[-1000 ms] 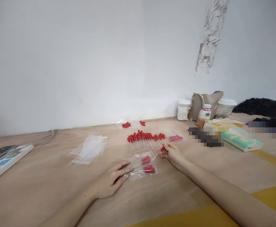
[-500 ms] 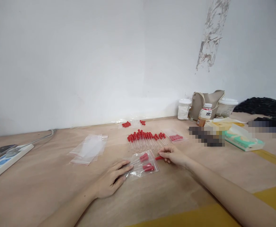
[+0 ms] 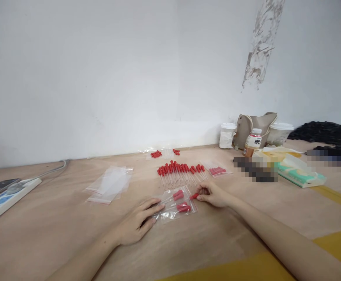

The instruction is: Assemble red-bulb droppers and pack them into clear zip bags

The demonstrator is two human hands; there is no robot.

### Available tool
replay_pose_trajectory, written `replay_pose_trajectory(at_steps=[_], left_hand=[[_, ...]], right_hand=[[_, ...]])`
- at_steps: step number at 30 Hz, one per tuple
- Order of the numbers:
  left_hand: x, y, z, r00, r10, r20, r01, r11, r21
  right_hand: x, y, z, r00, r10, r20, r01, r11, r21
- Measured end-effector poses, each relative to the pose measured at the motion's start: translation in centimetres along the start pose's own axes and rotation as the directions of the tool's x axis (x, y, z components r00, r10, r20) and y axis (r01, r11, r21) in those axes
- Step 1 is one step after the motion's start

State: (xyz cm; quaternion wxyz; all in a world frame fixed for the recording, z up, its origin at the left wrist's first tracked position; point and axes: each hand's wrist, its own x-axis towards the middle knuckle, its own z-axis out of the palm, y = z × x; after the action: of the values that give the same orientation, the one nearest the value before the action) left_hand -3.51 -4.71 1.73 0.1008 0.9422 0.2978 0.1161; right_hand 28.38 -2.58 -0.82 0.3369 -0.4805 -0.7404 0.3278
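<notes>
Red-bulbed dropper [image 3: 195, 195]: your right hand [image 3: 212, 194] is pinching it; left hand [image 3: 139, 222] is lying open, pressing the slippery bag [image 3: 174, 205]. Fragile glass, probably; grip the bulb.

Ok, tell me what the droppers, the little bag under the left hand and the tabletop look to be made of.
Droppers: clear stems, glass or hard plastic, cannot tell which; matte red caps that look like rubber. Small bag: thin glossy clear plastic film, see-through and crinkled, pressed down by the left hand. The right hand pinches one dropper's red cap. Tabletop: pale matte board, probably plywood, with faint grain.
</notes>
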Motion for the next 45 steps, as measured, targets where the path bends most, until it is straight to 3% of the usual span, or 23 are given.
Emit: replay_pose_trajectory(at_steps=[4, 10, 15, 18, 26, 34, 40, 45], left_hand=[[0.0, 0.0, 0.1, 1.000, -0.003, -0.009, 0.003, 1.000, -0.006], [0.1, -0.1, 0.1, 1.000, 0.006, -0.029, -0.006, 1.000, -0.020], [0.1, -0.2, 0.1, 0.999, 0.021, -0.040, -0.022, 0.999, -0.031], [0.0, 0.1, -0.3, 0.999, 0.013, -0.035, -0.014, 0.999, -0.033], [0.3, 0.8, -0.6, 0.988, 0.039, -0.149, -0.044, 0.998, -0.032], [0.7, 1.4, 0.3, 0.993, 0.120, 0.010, -0.118, 0.986, -0.120], [0.6, 1.6, 0.1, 0.994, 0.108, 0.004, -0.106, 0.984, -0.143], [0.5, 1.6, -0.3, 0.988, 0.138, -0.065, -0.149, 0.967, -0.206]], right_hand=[[0.3, -0.7, 1.6, 0.998, -0.063, -0.028, 0.065, 0.997, 0.052], [0.7, -1.6, 3.5, 0.996, -0.016, -0.082, 0.031, 0.983, 0.183], [0.9, -1.7, 3.3, 1.000, 0.025, -0.006, -0.022, 0.947, 0.322], [0.8, -1.9, 3.0, 0.996, 0.086, -0.034, -0.067, 0.925, 0.374], [-0.1, -2.1, 3.2, 0.995, 0.093, 0.024, -0.096, 0.965, 0.243], [-0.4, -2.3, 3.4, 0.990, 0.064, 0.124, -0.094, 0.961, 0.259], [-0.2, -2.7, 3.7, 0.989, 0.043, 0.140, -0.083, 0.952, 0.294], [-0.1, -2.3, 3.7, 0.995, 0.073, 0.073, -0.091, 0.956, 0.278]])
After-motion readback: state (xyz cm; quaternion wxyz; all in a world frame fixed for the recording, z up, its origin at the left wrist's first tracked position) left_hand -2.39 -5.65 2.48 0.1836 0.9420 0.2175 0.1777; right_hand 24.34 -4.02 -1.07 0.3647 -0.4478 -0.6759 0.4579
